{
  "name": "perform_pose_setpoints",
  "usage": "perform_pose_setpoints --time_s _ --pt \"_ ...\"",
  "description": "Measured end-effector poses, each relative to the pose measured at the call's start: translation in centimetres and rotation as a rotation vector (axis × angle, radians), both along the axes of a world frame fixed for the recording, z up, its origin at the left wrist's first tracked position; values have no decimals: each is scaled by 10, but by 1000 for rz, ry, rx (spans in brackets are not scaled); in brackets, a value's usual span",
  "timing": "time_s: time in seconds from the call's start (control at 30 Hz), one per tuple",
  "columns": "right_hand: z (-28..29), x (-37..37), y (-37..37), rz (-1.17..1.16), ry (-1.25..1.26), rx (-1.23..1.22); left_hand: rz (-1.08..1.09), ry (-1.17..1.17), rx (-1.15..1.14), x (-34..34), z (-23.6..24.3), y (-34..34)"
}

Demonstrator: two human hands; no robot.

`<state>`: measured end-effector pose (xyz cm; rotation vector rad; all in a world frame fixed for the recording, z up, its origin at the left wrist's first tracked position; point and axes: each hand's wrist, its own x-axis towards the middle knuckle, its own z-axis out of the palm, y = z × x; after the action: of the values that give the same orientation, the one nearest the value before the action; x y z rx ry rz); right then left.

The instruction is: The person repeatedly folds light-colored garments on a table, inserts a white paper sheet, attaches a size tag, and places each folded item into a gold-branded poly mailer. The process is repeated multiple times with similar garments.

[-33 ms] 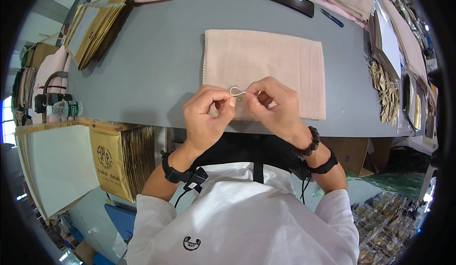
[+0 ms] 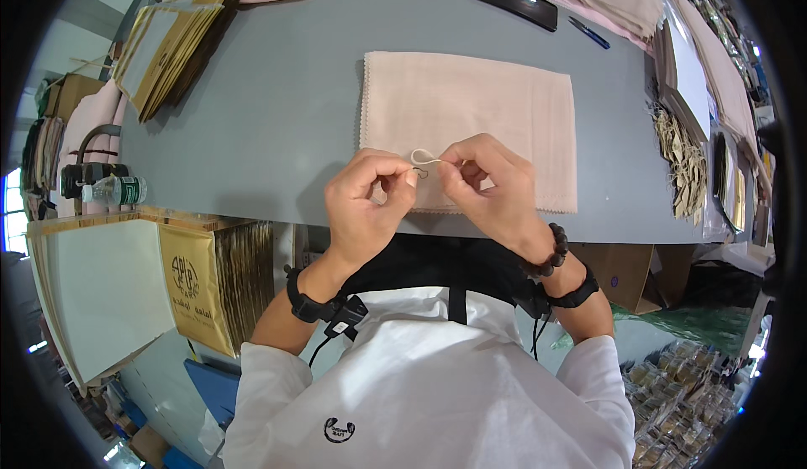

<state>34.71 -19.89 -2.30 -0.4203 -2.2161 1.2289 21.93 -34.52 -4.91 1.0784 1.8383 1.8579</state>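
My left hand (image 2: 370, 196) is closed in a pinch on a small dark, bent wire-like piece (image 2: 421, 172), too small to name surely. Beside it, my right hand (image 2: 492, 179) pinches a cream cord (image 2: 422, 157) whose open loop reaches toward the left fingertips. Whether the cord touches the dark piece I cannot tell. Both hands are over the near part of a folded pale pink cloth (image 2: 471, 99), which has a zigzag-cut edge and lies flat on the grey table (image 2: 277, 91).
Gold envelopes (image 2: 172, 44) stand at the far left, near a clear bottle (image 2: 118, 190). A black phone (image 2: 514, 2) and a blue pen (image 2: 588, 32) lie at the back. Bundled corded tags (image 2: 681, 162) hang along the right edge. Gold packages (image 2: 197, 288) stand below the table's left front.
The cord loop and my right hand have shifted slightly right, and the loop stands a little farther from my left fingertips. My left hand has hardly moved.
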Motion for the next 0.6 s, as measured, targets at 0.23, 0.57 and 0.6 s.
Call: perform_pose_setpoints --time_s 0.23,0.57,0.6 --pt "4 2 -2 70 -58 -107 -63 -57 50 2 -2 2" --pt "-2 2 -12 57 69 199 -86 -293 82 10 -7 0" --pt "-2 2 -14 23 41 77 -58 -245 70 10 -7 1"
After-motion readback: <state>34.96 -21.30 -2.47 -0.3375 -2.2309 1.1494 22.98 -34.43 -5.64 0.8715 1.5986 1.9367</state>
